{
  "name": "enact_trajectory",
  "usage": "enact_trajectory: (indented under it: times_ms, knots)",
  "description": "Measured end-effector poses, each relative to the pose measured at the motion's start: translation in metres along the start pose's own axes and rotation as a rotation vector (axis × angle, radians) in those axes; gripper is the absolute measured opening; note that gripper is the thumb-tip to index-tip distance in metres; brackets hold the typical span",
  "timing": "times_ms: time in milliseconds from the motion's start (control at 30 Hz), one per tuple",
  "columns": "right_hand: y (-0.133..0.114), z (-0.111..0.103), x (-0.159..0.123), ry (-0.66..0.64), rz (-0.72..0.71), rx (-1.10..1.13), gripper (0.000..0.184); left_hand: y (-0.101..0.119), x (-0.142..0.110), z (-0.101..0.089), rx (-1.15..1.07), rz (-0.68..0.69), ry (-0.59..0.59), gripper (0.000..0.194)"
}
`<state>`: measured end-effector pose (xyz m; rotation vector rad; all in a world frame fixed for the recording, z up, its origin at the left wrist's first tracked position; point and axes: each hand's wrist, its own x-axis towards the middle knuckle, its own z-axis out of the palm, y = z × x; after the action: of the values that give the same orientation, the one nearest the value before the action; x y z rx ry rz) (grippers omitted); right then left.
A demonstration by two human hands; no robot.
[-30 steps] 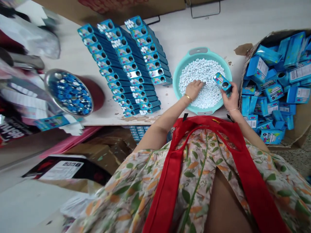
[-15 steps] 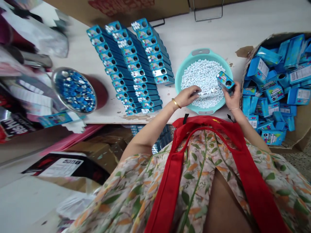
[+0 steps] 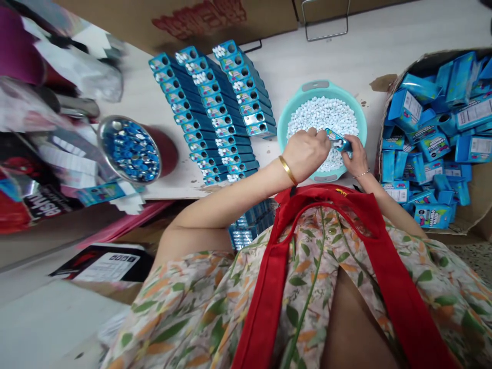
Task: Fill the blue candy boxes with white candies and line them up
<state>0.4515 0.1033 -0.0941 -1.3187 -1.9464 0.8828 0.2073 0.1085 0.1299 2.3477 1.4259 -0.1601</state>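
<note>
Over a turquoise basin (image 3: 283,120) full of small white candies (image 3: 323,114), my right hand (image 3: 356,158) grips a small blue candy box (image 3: 338,139). The box is tilted, and white pieces show at its end beside a round hole. My left hand (image 3: 309,154), with a gold bangle at the wrist, is closed with its fingertips at the box's near end. Whatever those fingers hold is hidden behind the knuckles. To the left, blue candy boxes (image 3: 217,110) stand packed in three rows, some with white candies showing at their ends.
A cardboard carton (image 3: 476,218) heaped with blue boxes (image 3: 432,146) is at the right. Left of the rows is a metal pot (image 3: 167,148) of shiny blue-and-silver pieces (image 3: 132,151). Bags and papers crowd the far left. A large cardboard box (image 3: 269,20) lines the back.
My left hand has risen from the candies and moved right to the box. My right hand has brought the box left and slightly down, towards the basin's middle. The view has shifted a little.
</note>
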Motion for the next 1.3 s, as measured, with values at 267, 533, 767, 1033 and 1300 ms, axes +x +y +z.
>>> enact_trajectory:
  times_ms: [267,533,767,1033,1300]
  knots:
    - [-0.031,0.002,-0.003,-0.154,0.020,0.148,0.050,-0.064,-0.012,0.028,-0.222,0.053,0.138,0.068]
    - [-0.066,-0.024,0.004,-0.175,-0.020,0.123,0.057,-0.084,-0.041,0.077,-0.448,0.041,0.118,0.032]
    - [0.031,-0.185,0.013,0.450,0.557,-0.356,0.035,-0.148,-0.124,0.092,-0.346,-0.329,0.434,0.030]
    - [0.041,-0.230,0.048,0.058,0.809,-0.779,0.057,-0.188,-0.119,0.140,-0.308,-0.673,0.158,0.027]
    - [0.087,-0.251,0.050,0.319,0.755,-0.672,0.085,-0.196,-0.075,0.160,-0.374,-0.735,0.103,0.037]
